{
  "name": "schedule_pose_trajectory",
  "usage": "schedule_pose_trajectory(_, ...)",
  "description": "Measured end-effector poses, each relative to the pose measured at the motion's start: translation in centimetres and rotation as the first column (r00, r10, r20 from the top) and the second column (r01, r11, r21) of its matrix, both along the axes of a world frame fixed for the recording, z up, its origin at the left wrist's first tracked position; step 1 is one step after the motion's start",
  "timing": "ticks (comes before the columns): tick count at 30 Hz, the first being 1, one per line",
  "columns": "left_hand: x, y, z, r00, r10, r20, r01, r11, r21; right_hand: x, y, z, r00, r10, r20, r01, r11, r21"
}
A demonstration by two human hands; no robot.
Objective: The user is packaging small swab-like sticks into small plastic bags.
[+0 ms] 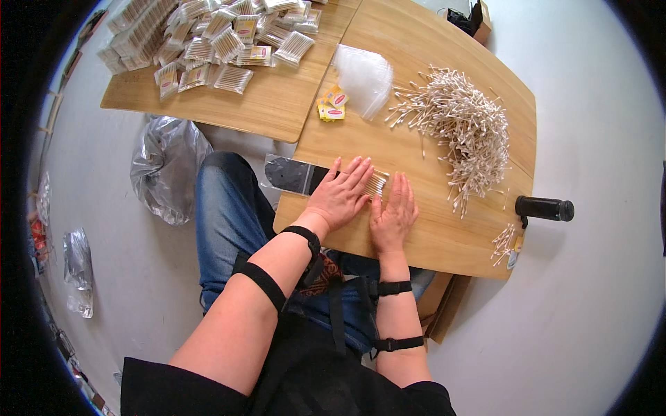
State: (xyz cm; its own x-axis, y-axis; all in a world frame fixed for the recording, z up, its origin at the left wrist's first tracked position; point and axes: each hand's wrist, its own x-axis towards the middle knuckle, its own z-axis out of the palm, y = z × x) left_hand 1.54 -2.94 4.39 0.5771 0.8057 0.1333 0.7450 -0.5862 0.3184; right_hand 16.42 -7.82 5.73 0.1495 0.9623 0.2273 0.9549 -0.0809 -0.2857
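My left hand (340,194) lies flat, fingers stretched, across a dark strip (290,174) with a clear plastic end and over part of a row of cotton swabs (377,183). The swabs lie side by side between my two hands. At their right end my right hand (393,213) rests on edge with its fingers straight and held together, nothing gripped in it. Part of the strip and the swabs' left ends are hidden under my left hand. Beyond my hands are clear plastic bags (364,78) in a fanned stack and small yellow cards (331,109).
A large heap of loose cotton swabs (468,125) covers the right of the wooden table (444,243). Packed swab bags (229,45) pile up at the far left. A few swabs (502,244) lie by the right edge, near a black cylinder (544,208). A grey plastic bag (166,170) sits left.
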Motion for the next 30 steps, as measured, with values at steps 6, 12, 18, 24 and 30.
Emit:
schedule_pose_trajectory(6,0.3,0.1,-0.5,1.000,0.002,-0.014,-0.001,0.999,0.037,0.0,-0.3,-0.7,0.984,0.124,0.125,-0.111,0.988,-0.103)
schedule_pose_trajectory(12,0.3,0.0,-1.0,1.000,0.016,-0.006,-0.015,0.998,0.056,-0.6,-0.4,-1.2,0.995,0.075,0.071,-0.067,0.991,-0.114)
schedule_pose_trajectory(18,0.5,0.1,-1.0,1.000,0.005,0.012,-0.005,0.999,0.045,-0.6,-0.2,-1.4,0.986,0.070,0.152,-0.045,0.987,-0.156)
schedule_pose_trajectory(24,-2.1,0.3,-0.5,0.961,0.043,0.273,-0.063,0.996,0.066,-0.5,-0.3,-1.5,0.975,0.121,0.184,-0.079,0.973,-0.218)
schedule_pose_trajectory(30,-8.1,-1.3,1.9,0.857,0.412,0.310,-0.422,0.906,-0.036,0.1,-0.9,-1.5,0.971,0.194,0.142,-0.162,0.964,-0.209)
